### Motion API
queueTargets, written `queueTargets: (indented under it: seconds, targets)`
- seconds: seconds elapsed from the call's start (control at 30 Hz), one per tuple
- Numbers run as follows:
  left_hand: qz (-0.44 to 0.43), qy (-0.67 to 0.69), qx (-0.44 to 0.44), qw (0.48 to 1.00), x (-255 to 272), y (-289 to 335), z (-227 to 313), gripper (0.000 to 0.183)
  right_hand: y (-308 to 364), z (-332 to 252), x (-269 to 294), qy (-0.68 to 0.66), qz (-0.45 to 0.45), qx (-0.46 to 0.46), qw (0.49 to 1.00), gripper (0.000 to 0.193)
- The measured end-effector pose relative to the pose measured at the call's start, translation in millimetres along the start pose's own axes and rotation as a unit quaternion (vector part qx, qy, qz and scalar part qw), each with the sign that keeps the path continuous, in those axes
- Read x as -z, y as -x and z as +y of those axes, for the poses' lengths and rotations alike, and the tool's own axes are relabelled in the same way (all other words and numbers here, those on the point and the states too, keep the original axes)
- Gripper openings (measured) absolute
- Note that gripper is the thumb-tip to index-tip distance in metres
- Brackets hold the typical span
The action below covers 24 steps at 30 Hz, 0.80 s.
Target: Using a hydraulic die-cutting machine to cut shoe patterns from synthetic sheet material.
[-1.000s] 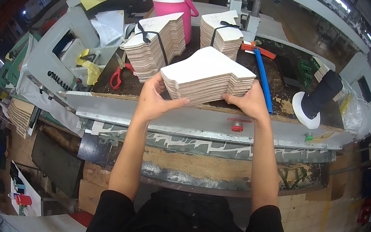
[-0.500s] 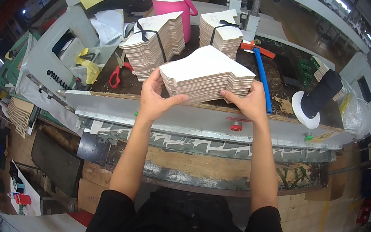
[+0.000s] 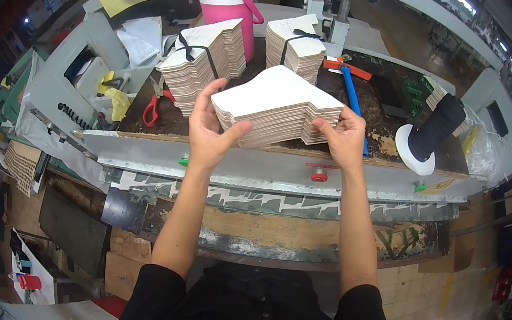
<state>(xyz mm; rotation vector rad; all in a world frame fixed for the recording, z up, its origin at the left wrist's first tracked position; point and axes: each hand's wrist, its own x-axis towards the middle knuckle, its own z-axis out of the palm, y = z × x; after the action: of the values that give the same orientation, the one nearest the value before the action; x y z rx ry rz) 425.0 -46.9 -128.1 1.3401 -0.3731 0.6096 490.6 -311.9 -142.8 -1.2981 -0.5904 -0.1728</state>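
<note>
A thick stack of white-topped cut sheets (image 3: 277,101), with stepped, layered brown edges, is held between my two hands. My left hand (image 3: 211,133) cups its left end, thumb against the front side and fingers stretched up along the end. At the right end my right hand (image 3: 346,143) presses its thumb on the front side, the fingers partly hidden behind. Just beyond stand two similar stacks, a left one (image 3: 199,72) and a right one (image 3: 293,47), each tied with black band. Red-handled scissors (image 3: 151,111) lie left of my left hand.
A pink jug (image 3: 226,12) stands behind the tied stacks. To the right lie a blue-handled tool (image 3: 357,102) with an orange head, a dark flat slab (image 3: 387,98) and a black thread cone (image 3: 435,129). Red and green buttons line the machine's front panel (image 3: 255,168).
My hands have shifted slightly on the held stack: the left fingers have straightened and the right thumb sits higher on the front side. The whole view has moved a little.
</note>
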Motion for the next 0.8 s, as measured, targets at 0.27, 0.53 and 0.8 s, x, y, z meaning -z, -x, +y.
queueTargets:
  seconds: [0.27,0.53,0.8]
  targets:
    - [0.013,-0.007,0.003,1.0,-0.1,0.7,-2.8,0.078,-3.6,-1.7,-9.7,-0.02,0.023,0.034,0.999,0.049]
    - [0.033,-0.014,0.009,0.999,-1.5,-0.4,-7.7,0.068,-3.5,-1.6,-10.6,-0.05,0.045,0.005,0.998,0.045]
    - [0.038,-0.013,0.004,0.999,0.2,1.0,-11.1,0.069,2.3,-2.1,-2.4,-0.069,-0.018,0.024,0.997,0.051]
